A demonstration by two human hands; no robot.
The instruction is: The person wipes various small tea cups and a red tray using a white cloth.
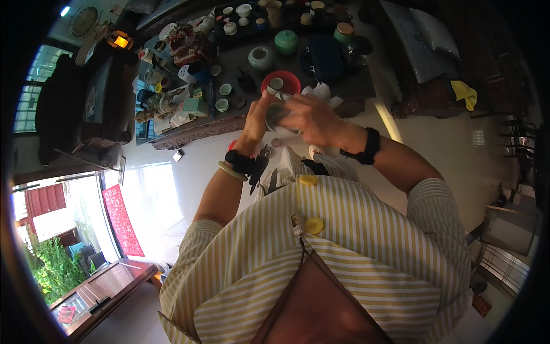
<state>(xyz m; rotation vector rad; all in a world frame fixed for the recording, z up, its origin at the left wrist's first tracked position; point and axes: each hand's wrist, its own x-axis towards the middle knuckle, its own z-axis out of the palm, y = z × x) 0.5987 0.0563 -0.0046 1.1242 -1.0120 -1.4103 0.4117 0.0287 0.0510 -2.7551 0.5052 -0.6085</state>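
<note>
Just in front of the table's near edge, my left hand (256,121) is closed around a small greyish cup (275,115), which looks like glass. My right hand (321,121) is at the cup's side and mouth, blurred, with its fingertips partly hidden. White crumpled cloth or tissue (319,92) shows just beyond the right hand; whether the hand holds part of it cannot be made out. Beyond both hands lies a red round tray or bowl (290,80) with a small pale cup (276,83) in it.
The dark carved table (240,53) carries a green lidded jar (286,42), a round pale pot (260,58), a dark blue case (324,57) and small cups (222,105). Figurines and boxes crowd its left end. A yellow cloth (464,94) hangs from furniture at right.
</note>
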